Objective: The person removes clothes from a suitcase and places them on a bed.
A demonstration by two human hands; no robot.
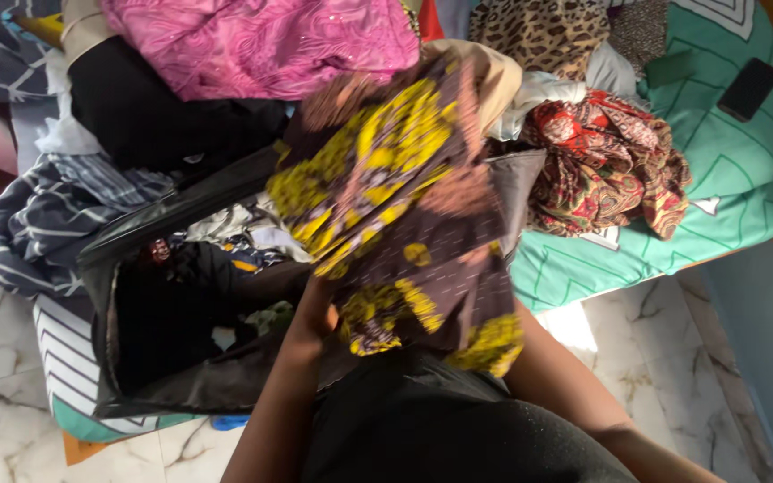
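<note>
Beyond both hands spreads the bed (pixel 744 192) with its green sheet, heaped with clothes: a pink cloth (pixel 261 40) furthest off, a red patterned bundle (pixel 606 161) out past the right forearm, and a dark phone (pixel 749 88) further still. Directly ahead of the left hand (pixel 310 313) gapes a black bag (pixel 167 371), already part filled with garments. The left hand is closed on the lower edge of a brown and yellow cloth (pixel 404 206), lifted above the bag's mouth. The right hand is hidden behind that cloth, so I cannot tell its grip. The cloth looks mid-handling over the bag; lowering it inside would call for gathering its loose hanging folds.
</note>
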